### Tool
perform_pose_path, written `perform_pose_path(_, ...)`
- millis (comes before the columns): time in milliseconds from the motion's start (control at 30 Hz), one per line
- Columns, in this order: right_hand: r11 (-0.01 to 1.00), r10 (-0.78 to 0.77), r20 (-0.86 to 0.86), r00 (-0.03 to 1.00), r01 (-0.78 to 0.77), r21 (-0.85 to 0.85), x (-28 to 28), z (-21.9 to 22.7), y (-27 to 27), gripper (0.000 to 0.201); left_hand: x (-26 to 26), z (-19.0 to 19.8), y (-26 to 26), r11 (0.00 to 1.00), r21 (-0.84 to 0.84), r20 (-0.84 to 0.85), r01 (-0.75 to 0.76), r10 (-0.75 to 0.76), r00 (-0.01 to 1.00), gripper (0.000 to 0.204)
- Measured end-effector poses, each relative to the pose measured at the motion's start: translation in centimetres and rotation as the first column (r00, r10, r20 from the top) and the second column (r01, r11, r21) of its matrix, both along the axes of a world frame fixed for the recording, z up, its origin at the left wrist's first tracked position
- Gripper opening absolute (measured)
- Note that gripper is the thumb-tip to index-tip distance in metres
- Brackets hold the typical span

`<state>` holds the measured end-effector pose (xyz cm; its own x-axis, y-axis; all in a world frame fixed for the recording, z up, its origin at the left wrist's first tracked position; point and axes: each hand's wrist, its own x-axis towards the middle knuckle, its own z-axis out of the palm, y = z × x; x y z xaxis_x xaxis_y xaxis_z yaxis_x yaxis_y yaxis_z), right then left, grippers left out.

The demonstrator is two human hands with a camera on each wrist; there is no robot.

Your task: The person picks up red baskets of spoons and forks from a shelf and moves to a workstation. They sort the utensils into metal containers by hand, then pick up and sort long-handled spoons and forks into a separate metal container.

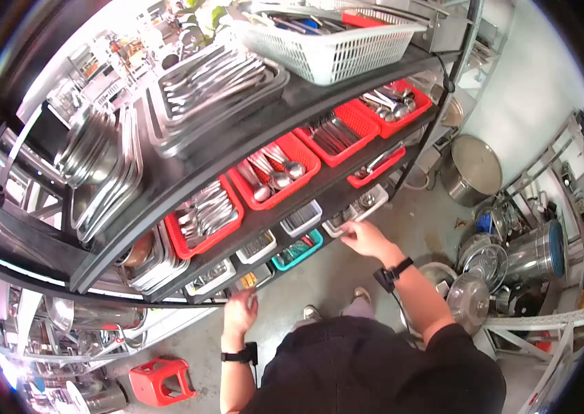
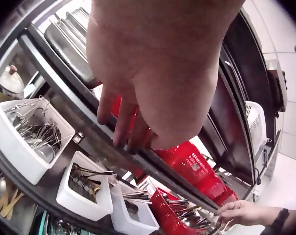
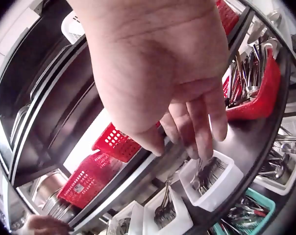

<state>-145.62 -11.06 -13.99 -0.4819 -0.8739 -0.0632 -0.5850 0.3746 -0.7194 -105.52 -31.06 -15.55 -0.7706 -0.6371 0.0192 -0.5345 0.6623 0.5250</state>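
My left hand (image 1: 240, 314) is at the near end of the rack, right by a shelf edge. In the left wrist view its fingers (image 2: 122, 120) hang loosely in front of that edge, with nothing seen in them. White bins of whisks (image 2: 42, 132) and small utensils (image 2: 84, 188) stand below. My right hand (image 1: 368, 240) reaches toward the lower shelves farther along. Its fingers (image 3: 202, 132) point down, relaxed, their tips overlapping a white bin of forks (image 3: 214, 178) in the right wrist view. Red baskets of spoons (image 1: 278, 169) line the shelf above.
Metal trays (image 1: 161, 117) and a white basket (image 1: 333, 55) fill the top shelf. A teal basket (image 1: 299, 250) sits low on the rack. Big pots (image 1: 472, 169) and steel lids (image 1: 470, 300) stand on the right. A red stool (image 1: 162, 381) is at the lower left.
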Motion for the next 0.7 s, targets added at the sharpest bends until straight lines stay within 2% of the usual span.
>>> perform_pose_path(33,1.0,-0.005,-0.007,1.0,0.005,-0.01,-0.5,-0.1,1.0,0.034,-0.8,-0.3,0.9,0.999,0.03,0.003,0.029,-0.029,1.0,0.027)
perform_pose_path(67,0.993,-0.007,-0.067,0.998,-0.001,-0.122,-1.2,-1.1,2.0,0.033,-2.0,0.5,2.0,0.998,0.033,0.024,0.06,-0.061,0.998,0.026)
perform_pose_path(100,0.992,-0.014,-0.066,0.998,0.005,-0.13,-1.7,-0.7,3.0,0.034,-3.2,1.4,3.2,0.995,0.035,0.045,0.089,-0.09,0.995,0.026)
perform_pose_path(167,1.0,-0.017,-0.068,0.998,0.016,-0.016,-3.0,0.7,4.8,0.033,-5.4,1.8,4.8,0.991,0.032,0.052,0.129,-0.13,0.99,0.025)
perform_pose_path(200,0.999,-0.006,-0.125,0.992,0.011,0.041,-3.6,1.2,5.6,0.032,-6.5,2.3,5.5,0.989,0.024,0.046,0.145,-0.146,0.988,0.026)
perform_pose_path(300,1.0,0.01,-0.234,0.972,-0.01,0.001,-5.8,1.7,8.0,0.029,-10.2,2.9,7.6,0.987,0.005,0.041,0.162,-0.162,0.986,0.027)
perform_pose_path(367,0.999,0.01,-0.238,0.971,-0.019,-0.037,-7.5,2.2,9.4,0.028,-12.9,3.2,8.8,0.986,0.003,0.05,0.17,-0.17,0.984,0.027)
perform_pose_path(433,0.998,0.029,-0.223,0.974,-0.04,-0.048,-9.0,2.7,11.0,0.028,-15.7,3.5,10.5,0.967,-0.068,-0.006,0.244,-0.245,0.97,0.025)
perform_pose_path(533,0.996,-0.026,-0.218,0.976,0.006,-0.09,-11.1,2.4,13.4,0.028,-19.7,3.7,13.0,0.961,-0.009,0.056,0.275,-0.274,0.96,0.026)
perform_pose_path(700,0.998,0.058,-0.154,0.986,-0.053,0.037,-13.9,-1.0,16.6,0.026,-23.6,5.2,16.9,0.974,0.013,0.06,0.227,-0.228,0.972,0.023)
